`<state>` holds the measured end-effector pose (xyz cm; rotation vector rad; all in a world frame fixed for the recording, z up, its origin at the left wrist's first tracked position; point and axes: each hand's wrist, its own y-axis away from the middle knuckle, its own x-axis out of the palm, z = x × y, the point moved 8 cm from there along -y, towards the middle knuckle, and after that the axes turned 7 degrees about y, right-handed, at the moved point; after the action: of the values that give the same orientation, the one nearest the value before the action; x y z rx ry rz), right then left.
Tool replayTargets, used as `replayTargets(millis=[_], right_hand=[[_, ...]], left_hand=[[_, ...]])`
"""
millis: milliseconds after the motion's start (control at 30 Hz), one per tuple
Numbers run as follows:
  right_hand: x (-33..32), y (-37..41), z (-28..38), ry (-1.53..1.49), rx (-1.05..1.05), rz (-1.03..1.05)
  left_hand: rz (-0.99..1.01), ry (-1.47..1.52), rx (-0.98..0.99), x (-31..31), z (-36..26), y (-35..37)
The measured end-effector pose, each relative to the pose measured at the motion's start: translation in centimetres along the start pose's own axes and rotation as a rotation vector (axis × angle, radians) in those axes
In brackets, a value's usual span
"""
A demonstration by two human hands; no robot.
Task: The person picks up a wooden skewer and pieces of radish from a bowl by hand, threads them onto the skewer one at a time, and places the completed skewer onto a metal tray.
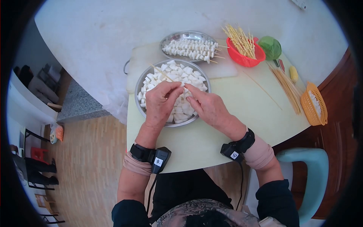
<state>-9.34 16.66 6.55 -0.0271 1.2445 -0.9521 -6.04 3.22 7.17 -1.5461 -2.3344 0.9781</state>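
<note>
My left hand (pixel 162 103) is closed in a pinch on a thin wooden skewer (pixel 162 72), which slants up and left from the fingers. Thumb and forefinger of my right hand (pixel 208 109) pinch a small white chunk of food (pixel 183 85) at the skewer's lower end. How far the skewer passes into the chunk is hidden by the fingers. Both hands are over a round metal bowl (pixel 138 101) full of white cut chunks (pixel 183 109). Behind it, an oval metal tray (pixel 172 36) carries several skewers threaded with white chunks (pixel 191 48).
Right of the tray, a red basket (pixel 245 60) holds yellowish skewers (pixel 242 41), beside a green cabbage (pixel 270 47). Loose wooden skewers (pixel 285 87), a corn cob (pixel 293 74) and an orange basket (pixel 321 109) lie at the table's right. A single skewer (pixel 262 90) lies apart.
</note>
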Motion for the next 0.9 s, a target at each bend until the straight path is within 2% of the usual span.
replayTargets(millis=[167, 233, 367, 467, 533, 667, 900], right_hand=[[0.03, 0.00, -0.13, -0.041, 0.033, 0.014], [0.16, -0.03, -0.32, -0.071, 0.050, 0.023], [0.41, 0.00, -0.55, -0.121, 0.077, 0.039], [0.43, 0.03, -0.51, -0.083, 0.078, 0.039], [0.60, 0.17, -0.63, -0.045, 0.057, 0.004], [0.34, 0.02, -0.49, -0.042, 0.052, -0.022], [0.17, -0.16, -0.64, 0.002, 0.027, 0.016]], left_hand=[[-0.029, 0.052, 0.031, -0.12, 0.06, 0.05], [0.037, 0.045, -0.029, 0.13, 0.18, 0.01], [0.038, 0.066, -0.033, 0.24, 0.23, 0.03], [-0.006, 0.082, 0.002, 0.02, -0.04, 0.04], [0.062, -0.036, -0.051, 0.63, -0.03, 0.13], [0.028, 0.023, -0.013, 0.57, 0.22, 0.29], [0.046, 0.033, -0.062, 0.07, 0.05, -0.25]])
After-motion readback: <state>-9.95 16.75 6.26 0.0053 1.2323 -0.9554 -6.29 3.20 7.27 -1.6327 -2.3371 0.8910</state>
